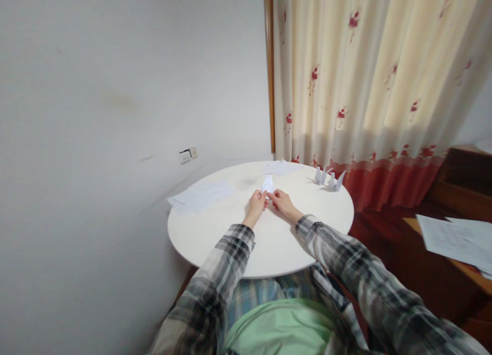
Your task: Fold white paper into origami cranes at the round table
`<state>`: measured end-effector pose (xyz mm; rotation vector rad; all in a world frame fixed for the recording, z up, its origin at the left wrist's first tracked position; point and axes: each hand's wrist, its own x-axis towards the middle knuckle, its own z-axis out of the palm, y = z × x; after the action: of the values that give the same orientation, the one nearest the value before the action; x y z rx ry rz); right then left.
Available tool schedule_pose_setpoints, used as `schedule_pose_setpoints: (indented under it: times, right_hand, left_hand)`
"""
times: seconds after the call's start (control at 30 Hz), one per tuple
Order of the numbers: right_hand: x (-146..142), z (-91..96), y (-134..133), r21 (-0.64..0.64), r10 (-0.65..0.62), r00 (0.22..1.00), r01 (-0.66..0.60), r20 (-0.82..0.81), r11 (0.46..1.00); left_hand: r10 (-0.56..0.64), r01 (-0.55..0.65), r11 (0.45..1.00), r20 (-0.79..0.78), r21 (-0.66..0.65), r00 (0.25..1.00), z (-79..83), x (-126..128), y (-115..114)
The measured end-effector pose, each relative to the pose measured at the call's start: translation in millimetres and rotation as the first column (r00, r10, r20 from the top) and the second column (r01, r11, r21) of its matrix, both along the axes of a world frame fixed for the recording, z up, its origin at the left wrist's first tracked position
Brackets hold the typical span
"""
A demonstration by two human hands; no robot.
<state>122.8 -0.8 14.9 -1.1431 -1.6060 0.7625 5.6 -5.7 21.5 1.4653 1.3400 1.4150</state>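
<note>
Left hand [255, 206] is pinching the near end of a folded white paper [267, 182]. Right hand [282, 203] is touching the same end from the right with its fingertips; can't tell if it's clamping or just pressing. Folded paper is extending away from the person, over the middle of the round desk [215, 239]. Loose sheets [202, 195] are lying at the left rim, more paper [277, 168] at the far edge. Two paper cranes [336, 182] are standing near the far right rim.
</note>
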Motion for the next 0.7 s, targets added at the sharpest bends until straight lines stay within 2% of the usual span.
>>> schedule_pose_setpoints:
  times: [0.13,0.4,0.53,0.7]
  right_hand:
    - [-1.3,-1.0,2.6,0.002,0.007,1.0,-0.007,0.027,1.0]
    - [-9.0,-0.4,7.1,0.06,-0.134,0.991,0.133,0.008,0.989]
    - [-9.0,-1.3,9.1,0.039,-0.113,0.993,0.113,0.012,0.993]
    - [-15.5,0.0,12.5,0.028,-0.121,0.991,0.119,0.062,0.992]
  left_hand:
    - [0.0,0.001,1.0,0.018,-0.014,1.0,-0.4,0.4,0.6]
    - [-0.016,0.02,0.999,0.082,-0.041,0.997,1.3,1.2,0.9]
    - [-0.049,0.051,0.998,0.08,-0.029,0.996,1.2,0.2,0.3]
    - [-0.033,0.035,0.999,0.084,-0.018,0.996,1.1,-2.4,1.5]
